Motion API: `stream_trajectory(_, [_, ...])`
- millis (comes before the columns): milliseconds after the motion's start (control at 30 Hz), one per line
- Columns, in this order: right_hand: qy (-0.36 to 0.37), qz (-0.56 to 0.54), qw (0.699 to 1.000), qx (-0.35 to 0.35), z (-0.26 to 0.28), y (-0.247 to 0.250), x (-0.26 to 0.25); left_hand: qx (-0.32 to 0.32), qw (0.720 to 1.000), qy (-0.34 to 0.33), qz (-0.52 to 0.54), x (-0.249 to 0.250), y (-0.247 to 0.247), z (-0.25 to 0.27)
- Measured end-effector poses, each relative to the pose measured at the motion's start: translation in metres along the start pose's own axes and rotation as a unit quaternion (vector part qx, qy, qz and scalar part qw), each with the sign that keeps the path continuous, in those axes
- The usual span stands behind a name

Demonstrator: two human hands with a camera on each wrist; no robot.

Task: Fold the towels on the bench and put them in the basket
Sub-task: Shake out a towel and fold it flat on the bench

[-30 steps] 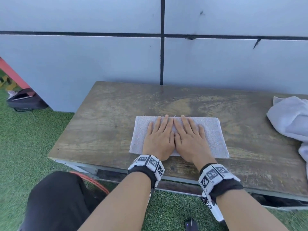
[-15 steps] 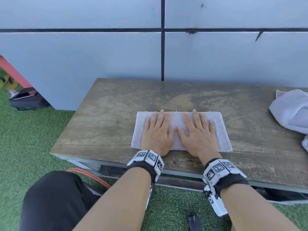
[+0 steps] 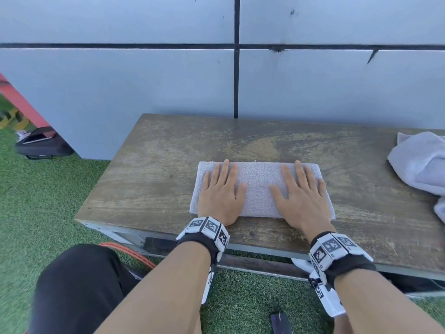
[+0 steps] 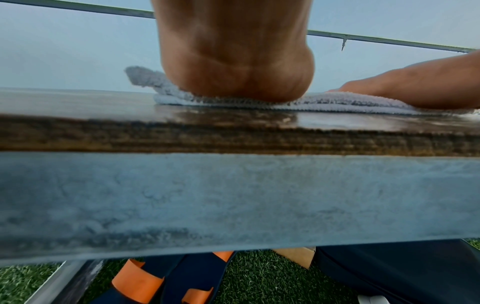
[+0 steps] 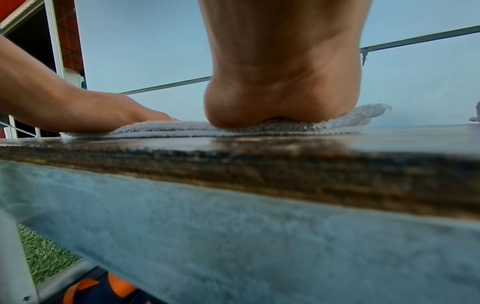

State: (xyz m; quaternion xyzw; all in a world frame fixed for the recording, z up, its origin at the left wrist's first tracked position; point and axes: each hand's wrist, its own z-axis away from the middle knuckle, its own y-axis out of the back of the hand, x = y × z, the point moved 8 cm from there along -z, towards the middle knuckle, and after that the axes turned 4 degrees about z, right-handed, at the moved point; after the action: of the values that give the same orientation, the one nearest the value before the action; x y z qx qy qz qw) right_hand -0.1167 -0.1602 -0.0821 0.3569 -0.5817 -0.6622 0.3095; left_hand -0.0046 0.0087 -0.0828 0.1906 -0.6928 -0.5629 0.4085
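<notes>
Pressing flat on the folded towel (image 3: 260,189): left hand (image 3: 220,196) near its left end, right hand (image 3: 301,198) near its right end, fingers straight, hands apart. Towel pale grey terry, a long rectangle, near the worktop's (image 3: 156,169) front edge. Crumpled second towel (image 3: 421,162) lies farther right, well apart.

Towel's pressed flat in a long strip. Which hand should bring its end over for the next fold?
Probably either. The left hand and right hand each lie flat near one end of the towel. I'd lean right: the unfolded towel also lies on that side of the bench.
</notes>
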Motion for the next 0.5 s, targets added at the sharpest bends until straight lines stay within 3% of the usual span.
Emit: stream_trajectory(500, [-0.037, -0.018, 0.999, 0.007, 0.010, 0.000, 0.031, -0.022, 0.998, 0.049, -0.015, -0.031, 0.008, 0.009])
